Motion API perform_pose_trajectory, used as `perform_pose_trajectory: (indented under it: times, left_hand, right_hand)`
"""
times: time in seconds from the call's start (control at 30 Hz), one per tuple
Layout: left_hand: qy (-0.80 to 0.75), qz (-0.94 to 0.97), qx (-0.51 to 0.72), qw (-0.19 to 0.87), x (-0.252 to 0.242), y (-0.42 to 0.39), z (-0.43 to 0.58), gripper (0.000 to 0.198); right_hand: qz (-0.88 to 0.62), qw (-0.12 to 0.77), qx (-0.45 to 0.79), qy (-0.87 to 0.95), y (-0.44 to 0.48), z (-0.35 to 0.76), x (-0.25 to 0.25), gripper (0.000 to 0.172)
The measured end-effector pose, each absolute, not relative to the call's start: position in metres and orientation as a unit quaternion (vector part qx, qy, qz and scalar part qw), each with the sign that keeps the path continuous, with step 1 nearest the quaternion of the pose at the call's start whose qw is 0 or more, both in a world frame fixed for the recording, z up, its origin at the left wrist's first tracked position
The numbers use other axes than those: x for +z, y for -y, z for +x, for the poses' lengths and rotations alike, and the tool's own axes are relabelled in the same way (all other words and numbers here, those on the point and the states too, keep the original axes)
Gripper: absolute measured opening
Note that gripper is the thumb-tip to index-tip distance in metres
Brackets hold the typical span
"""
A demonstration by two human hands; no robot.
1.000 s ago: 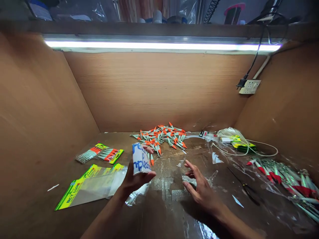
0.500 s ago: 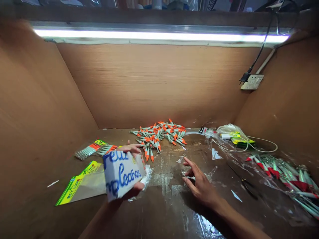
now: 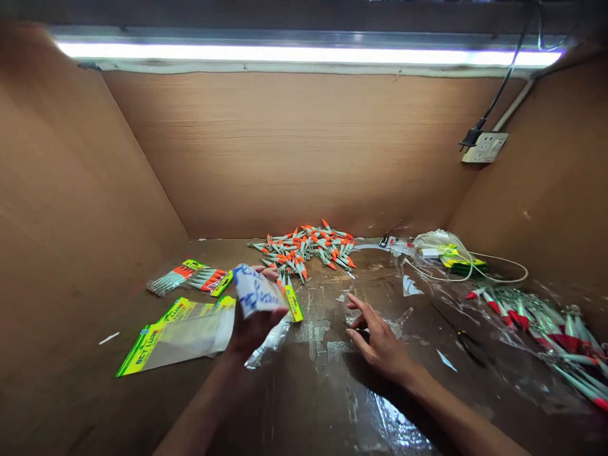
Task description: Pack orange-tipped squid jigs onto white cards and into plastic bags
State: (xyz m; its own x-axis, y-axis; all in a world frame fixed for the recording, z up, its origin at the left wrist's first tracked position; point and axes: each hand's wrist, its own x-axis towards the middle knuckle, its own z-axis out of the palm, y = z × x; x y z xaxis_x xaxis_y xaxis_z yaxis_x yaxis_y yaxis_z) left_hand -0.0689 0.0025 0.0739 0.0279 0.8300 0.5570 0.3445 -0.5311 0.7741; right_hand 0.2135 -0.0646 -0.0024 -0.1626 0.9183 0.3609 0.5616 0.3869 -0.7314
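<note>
My left hand [image 3: 259,326] is wrapped round a white, block-shaped thing [image 3: 256,294] with blue handwritten lettering, tilted over the table. What kind of thing it is I cannot make out. Just right of it shows a yellow-labelled lure packet [image 3: 294,303], partly hidden by hand and block. Clear plastic [image 3: 268,345] lies under the hand. My right hand [image 3: 377,332] rests low over the table with fingers apart, holding nothing visible. Left of the left hand lie flat clear bags with yellow headers [image 3: 142,348]. Behind them are filled lure packets [image 3: 178,277].
A heap of orange-and-white fishing lures [image 3: 308,247] sits by the back wall. To the right are pliers [image 3: 468,345], red-and-white lures [image 3: 532,316], a looped white cord [image 3: 503,278] and yellow-green packaging [image 3: 456,256]. A power outlet [image 3: 487,147] hangs on the right.
My left hand has turned the white block, so its lettering faces less toward me, and shifted it up and right. The yellow-labelled packet beside it now shows. The right hand stays put.
</note>
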Motion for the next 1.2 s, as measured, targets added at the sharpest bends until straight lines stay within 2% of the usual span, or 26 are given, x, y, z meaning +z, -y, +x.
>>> perform_pose_trajectory:
  times: [0.07,0.2,0.33,0.43,0.6,0.73,0.87,0.97,1.07,1.2]
  left_hand:
    - [-0.413,0.698,0.541,0.222,0.07,-0.004,-0.068,0.048]
    - [-0.364,0.711,0.554,0.235,0.072,0.002,-0.069,0.048]
    - [-0.282,0.687,0.624,0.243,0.088,0.014,-0.065,0.07]
    - [-0.274,0.708,0.6,0.253,0.088,0.012,-0.059,0.069]
    - [-0.263,0.661,0.562,0.422,0.063,-0.004,-0.057,0.065]
    - [-0.181,0.569,0.538,0.595,0.048,-0.013,-0.057,0.073]
    - [-0.126,0.503,0.448,0.728,0.026,-0.014,-0.059,0.076]
    - [-0.127,0.479,0.388,0.777,0.007,-0.015,-0.063,0.077]
    - [-0.1,0.455,0.39,0.795,-0.002,-0.016,-0.065,0.092]
    - [-0.062,0.407,0.401,0.818,0.007,-0.017,-0.064,0.106]
  right_hand:
    - [-0.507,0.402,0.22,0.73,0.065,0.213,-0.003,0.067]
    - [-0.504,0.399,0.221,0.733,0.064,0.212,-0.004,0.066]
    - [-0.505,0.402,0.223,0.73,0.064,0.212,-0.006,0.066]
    - [-0.504,0.4,0.226,0.732,0.063,0.212,-0.01,0.066]
    - [-0.483,0.415,0.245,0.731,0.059,0.212,0.001,0.063]
    - [-0.427,0.425,0.257,0.755,0.043,0.2,0.049,0.063]
    - [-0.355,0.437,0.296,0.771,0.007,0.171,0.103,0.062]
    - [-0.28,0.34,0.405,0.801,-0.029,0.149,0.121,0.066]
    - [-0.224,0.248,0.545,0.769,-0.058,0.136,0.12,0.061]
    - [-0.221,0.323,0.585,0.711,-0.07,0.13,0.115,0.057]
